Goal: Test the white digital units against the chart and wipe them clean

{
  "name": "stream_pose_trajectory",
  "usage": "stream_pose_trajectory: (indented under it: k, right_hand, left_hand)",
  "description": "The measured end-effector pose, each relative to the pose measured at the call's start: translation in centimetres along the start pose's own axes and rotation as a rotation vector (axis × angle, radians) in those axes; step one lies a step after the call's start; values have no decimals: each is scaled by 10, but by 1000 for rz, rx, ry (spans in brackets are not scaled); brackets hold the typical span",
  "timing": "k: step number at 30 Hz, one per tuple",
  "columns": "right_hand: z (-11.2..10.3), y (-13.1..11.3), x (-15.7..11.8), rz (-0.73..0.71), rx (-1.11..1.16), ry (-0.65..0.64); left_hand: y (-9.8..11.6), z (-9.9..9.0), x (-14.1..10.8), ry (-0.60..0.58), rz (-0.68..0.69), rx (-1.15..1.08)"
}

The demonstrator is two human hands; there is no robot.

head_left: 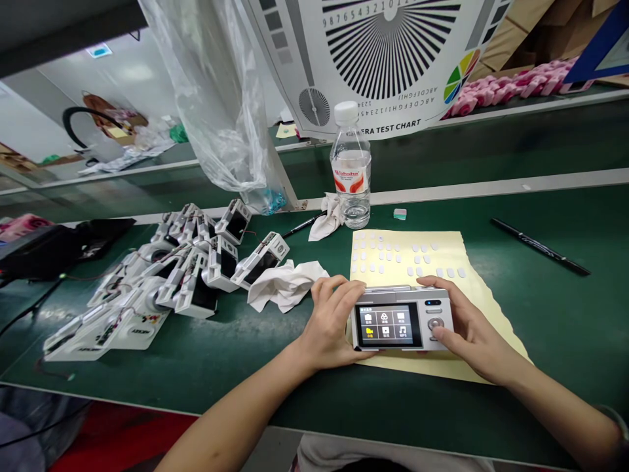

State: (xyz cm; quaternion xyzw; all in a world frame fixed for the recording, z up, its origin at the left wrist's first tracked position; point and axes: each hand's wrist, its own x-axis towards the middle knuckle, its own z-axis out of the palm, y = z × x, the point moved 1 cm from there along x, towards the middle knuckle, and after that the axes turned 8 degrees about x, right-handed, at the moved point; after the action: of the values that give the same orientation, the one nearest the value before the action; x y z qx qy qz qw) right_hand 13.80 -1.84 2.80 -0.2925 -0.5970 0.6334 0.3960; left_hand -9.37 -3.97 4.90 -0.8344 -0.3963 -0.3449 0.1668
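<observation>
While both hands bracket it, the silver camera (pixel 403 320) sits over the yellow sheet (pixel 452 246) on the green bench (pixel 550 314), near the front edge. Back faces up toward the wearer; screen (pixel 388 326) lit, six menu icons, one yellow. Whether the body rests on the paper or hangs just above: cannot tell.

Left grip (pixel 330 321): curled round the left end, fingers over the top edge, thumb beneath the lower corner; spread only as wide as the body is tall. Right grip (pixel 479 337): about as wide, on the right end, fingers at the top edge, thumb bent onto the back beside the round button pad (pixel 435 323).

Handling, by judgement: compact, probably light, well within one hand's strength. Shell looks hard and stiff, will not give under a squeeze. Smooth silver finish, likely a bit slick, more so with damp fingers. Screen the weak spot: scratches, smears, pressure marks. Lens side hidden; treat as delicate.

Best hold: the two short ends, fingers on top, thumb below, as the left side has it. Right thumb free for the buttons; light presses, body braced from the other end. Keep pads off the glass. Soft white cloth (pixel 285 285) just left, loosely crumpled, would suit as padding.
</observation>
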Motion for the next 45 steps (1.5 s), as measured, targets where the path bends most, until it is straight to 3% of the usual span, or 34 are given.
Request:
stream_pose_trajectory:
  k: [15,29,45]
  right_hand:
    - [0,-3,0,90,15,16]
    - [-2,-2,1,183,222,-27]
    - [11,-15,-1,98,-74,94]
  left_hand:
    - [0,-1,0,-12,-14,9]
    - [-2,0,0,1,-17,-4]
    - [-1,0,0,-13,-14,4]
